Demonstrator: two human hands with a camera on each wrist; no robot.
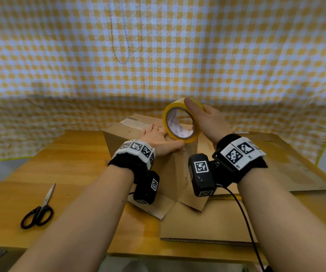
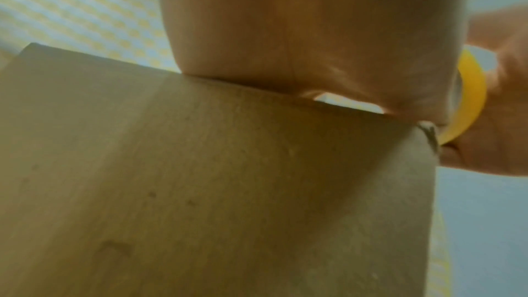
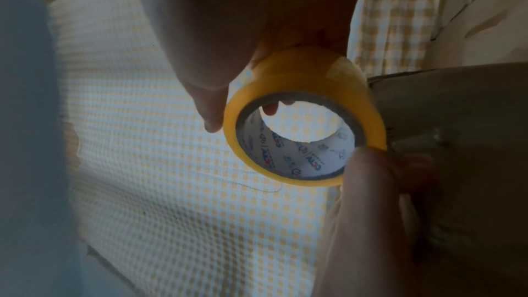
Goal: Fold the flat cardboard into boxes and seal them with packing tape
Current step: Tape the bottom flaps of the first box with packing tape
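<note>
Two flat cardboard sheets (image 1: 207,222) sit closest on the wooden table (image 1: 70,163), with black-handled scissors (image 1: 38,210) off to the left. Behind those stands the folded box (image 1: 170,169), bottom flaps splayed out on the table. The left hand (image 1: 158,139) lies flat on the box's top with fingers straight, thumb out toward the near corner. The right hand (image 1: 207,120) holds the yellow tape roll (image 1: 179,120) just above that corner, thumb on the top of the roll and fingers wrapped round the far side. Checked cloth (image 1: 158,46) hangs at the back.
</note>
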